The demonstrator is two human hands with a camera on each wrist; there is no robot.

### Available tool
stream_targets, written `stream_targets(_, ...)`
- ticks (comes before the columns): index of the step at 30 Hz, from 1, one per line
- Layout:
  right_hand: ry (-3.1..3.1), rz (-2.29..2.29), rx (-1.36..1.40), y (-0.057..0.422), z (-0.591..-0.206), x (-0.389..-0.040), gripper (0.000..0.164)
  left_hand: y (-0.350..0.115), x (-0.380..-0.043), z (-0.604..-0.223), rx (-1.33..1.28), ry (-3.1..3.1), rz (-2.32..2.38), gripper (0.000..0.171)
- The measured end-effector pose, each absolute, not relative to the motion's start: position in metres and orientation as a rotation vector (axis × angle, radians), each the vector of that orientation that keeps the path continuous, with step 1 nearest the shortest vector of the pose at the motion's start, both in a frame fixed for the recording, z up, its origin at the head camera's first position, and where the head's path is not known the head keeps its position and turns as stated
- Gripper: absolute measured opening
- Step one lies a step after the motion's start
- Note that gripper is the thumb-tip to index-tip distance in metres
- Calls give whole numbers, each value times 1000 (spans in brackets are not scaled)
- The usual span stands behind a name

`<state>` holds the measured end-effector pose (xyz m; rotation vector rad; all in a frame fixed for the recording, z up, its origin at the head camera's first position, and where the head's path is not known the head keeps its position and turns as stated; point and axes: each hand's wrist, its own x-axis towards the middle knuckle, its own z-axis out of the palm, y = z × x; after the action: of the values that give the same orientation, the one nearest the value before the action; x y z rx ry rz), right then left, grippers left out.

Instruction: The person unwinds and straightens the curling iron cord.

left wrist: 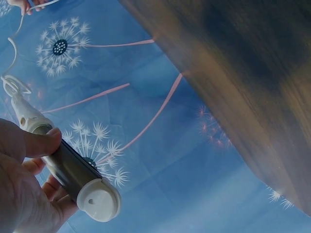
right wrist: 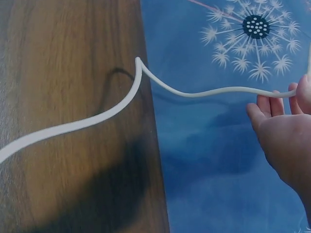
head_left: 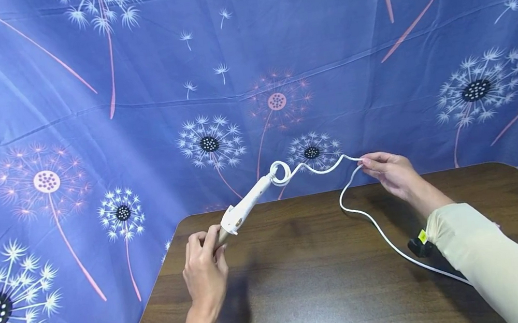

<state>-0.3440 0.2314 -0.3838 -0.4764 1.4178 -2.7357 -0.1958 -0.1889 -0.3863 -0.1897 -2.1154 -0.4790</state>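
A curling iron with a white handle (head_left: 250, 202) and a grey-brown barrel (left wrist: 74, 162) is held up at a slant above the table. My left hand (head_left: 206, 273) grips it by the barrel, thumb on one side and fingers on the other. The barrel's white end cap (left wrist: 99, 200) sticks out past the fingers in the left wrist view. From the handle's end runs a white cord (right wrist: 73, 126), looped near the handle and wavy beyond. My right hand (head_left: 392, 173) pinches this cord between thumb and fingers, raised over the table's back edge.
A black plug (head_left: 419, 246) with a yellow label lies on the brown wooden table (head_left: 317, 280), partly behind the right sleeve (head_left: 498, 258). More cord trails below the right forearm. A blue dandelion-print cloth (head_left: 348, 69) hangs behind the table and along its left side.
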Motion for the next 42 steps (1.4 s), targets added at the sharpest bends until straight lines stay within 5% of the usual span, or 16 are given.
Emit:
stream_targets(32,1571,-2530,-592,214,-374,-339,22,-187,-199,-376,-178,-2066,-484,53)
stream_targets(42,1594,-2429,-641,193,-368,-343,33,-190,-201,-377,-175,-2076,-487,52)
